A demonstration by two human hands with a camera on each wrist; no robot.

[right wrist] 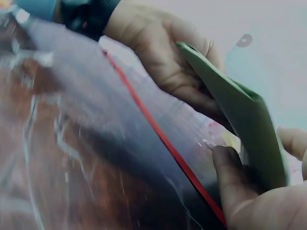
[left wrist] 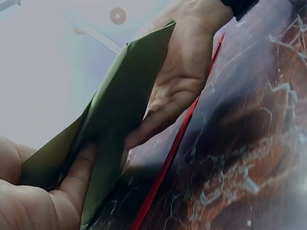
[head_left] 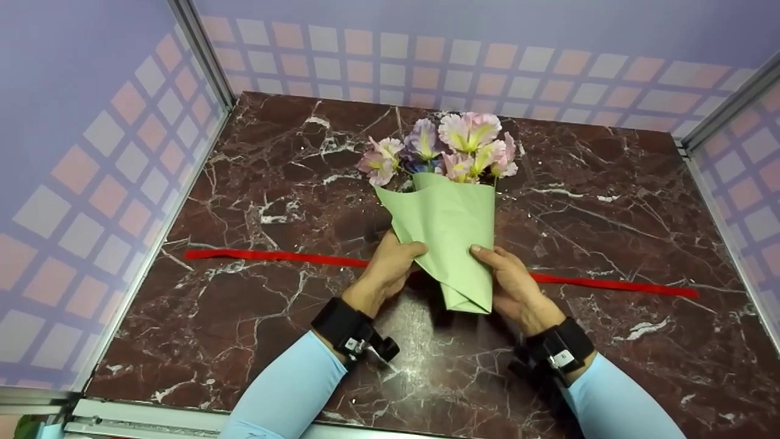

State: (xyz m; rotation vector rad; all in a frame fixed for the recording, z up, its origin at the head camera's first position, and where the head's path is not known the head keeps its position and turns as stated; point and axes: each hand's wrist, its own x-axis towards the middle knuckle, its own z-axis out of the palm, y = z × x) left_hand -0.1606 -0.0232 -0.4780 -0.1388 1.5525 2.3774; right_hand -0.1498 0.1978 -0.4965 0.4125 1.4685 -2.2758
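A bouquet of pink and purple flowers point(head_left: 468, 133) is wrapped in light green paper point(head_left: 454, 225) and held above the table, blooms toward the back. The left hand point(head_left: 390, 259) grips the left edge of the wrapper, its thumb on the front face and its fingers behind. On the opposite edge the right hand point(head_left: 512, 280) holds the paper likewise, thumb in front. Both wrist views show the green paper point(left wrist: 122, 91) from below with fingers against its underside. The folded lower end points toward the person. Most of the stems are hidden inside the wrapper.
A red ribbon point(head_left: 280, 255) lies stretched across the dark marbled table point(head_left: 244, 341), passing beneath the bouquet. Tiled panels point(head_left: 390, 61) enclose the back and both sides. A metal rail point(head_left: 140, 417) runs along the front edge.
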